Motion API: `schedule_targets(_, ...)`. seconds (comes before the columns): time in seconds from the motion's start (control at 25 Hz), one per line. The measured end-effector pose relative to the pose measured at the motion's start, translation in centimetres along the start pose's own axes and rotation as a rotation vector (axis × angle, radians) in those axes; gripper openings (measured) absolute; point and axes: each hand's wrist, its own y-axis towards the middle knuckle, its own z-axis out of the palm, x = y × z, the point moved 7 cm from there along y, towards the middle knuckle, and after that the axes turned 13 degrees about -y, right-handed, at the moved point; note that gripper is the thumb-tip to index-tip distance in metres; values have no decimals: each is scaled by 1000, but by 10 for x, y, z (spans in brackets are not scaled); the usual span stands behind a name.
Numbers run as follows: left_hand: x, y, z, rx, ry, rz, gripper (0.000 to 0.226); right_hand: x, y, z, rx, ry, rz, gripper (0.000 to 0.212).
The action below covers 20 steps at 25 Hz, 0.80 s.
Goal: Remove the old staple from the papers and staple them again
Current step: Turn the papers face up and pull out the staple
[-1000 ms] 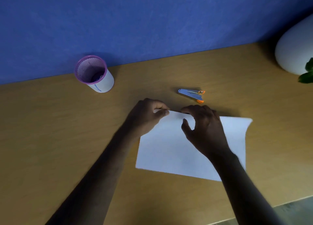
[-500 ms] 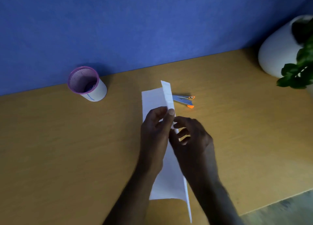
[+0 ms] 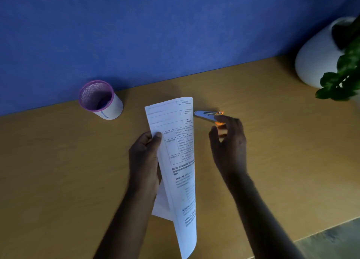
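Observation:
My left hand [image 3: 145, 160] grips the white printed papers [image 3: 176, 161] along their left edge, thumb on the front sheet, and holds them raised and curled above the wooden desk [image 3: 58, 171]. A small silver and orange stapler [image 3: 207, 115] lies on the desk just beyond the papers' top right corner. Just in front of the stapler's orange end is my right hand [image 3: 228, 141], fingers loosely spread and holding nothing. I cannot make out the staple in the papers.
A purple-rimmed mesh pen cup [image 3: 100, 99] stands at the back left against the blue wall. At the far right sits a white round pot [image 3: 319, 59] with a green plant [image 3: 342, 77]. The desk's front edge runs at the lower right.
My left hand has lifted the papers off the desk and turned the printed side up. My right hand has let go of them and moved right, up to the stapler.

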Motion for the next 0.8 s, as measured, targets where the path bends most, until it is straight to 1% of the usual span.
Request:
schedule_targets(0.08,-4,2,-6,10,-26,-8,20,-12,23,21,29,-163,-73,41)
schedule_targets(0.12,-4,2,-8,15,-32,-13,20,-16,31,33,77,-237,-113,46)
schedule_targets(0.2,-3,2,-9,21,-54,-36,18,-24,41,55,174,-366,-131,49)
schedule_targets(0.28,-2,0,-5,37,-109,-72,14,-29,44,65,213,-453,-118,44)
schedule_targets(0.36,-2,-3,2,63,-212,-119,16,-32,47,66,213,-488,-113,34)
schedule_targets(0.4,-2,-5,7,84,-270,-148,21,-34,49,64,207,-459,-96,31)
schedule_targets(0.44,-1,-9,14,110,-329,-186,27,-38,50,59,197,-379,-66,29)
schedule_targets(0.56,-2,-25,46,219,-508,-349,35,-48,50,33,114,-38,36,22)
schedule_targets(0.68,-10,-49,86,348,-721,-576,47,-47,48,-2,11,61,97,16)
schedule_targets(0.76,-21,-65,104,421,-801,-669,43,-40,52,-25,-26,138,125,10)
schedule_targets(0.8,-25,-69,109,447,-810,-674,39,-36,55,-37,-33,202,128,10)
